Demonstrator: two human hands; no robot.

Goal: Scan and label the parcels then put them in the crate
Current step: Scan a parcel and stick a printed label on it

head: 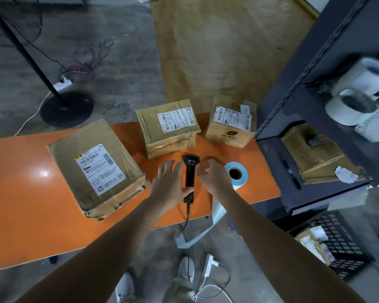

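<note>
Head view looks down on an orange table [31, 215] with the black scanner [189, 171] lying at frame centre, its cable running off the near edge. The left hand [167, 184] is spread wide with straight fingers, thumb and index tip against the scanner's left side. The right hand [216, 178] hovers just right of the scanner with fingers loosely curled, holding nothing. The large parcel [96, 169] lies left of centre, the middle parcel [167, 127] above the scanner, and the small parcel [231, 121] to its right. The label roll [242, 171] sits just right of the right hand. The black crate [341, 243] stands on the floor at lower right, holding a boxed parcel [313, 243].
</note>
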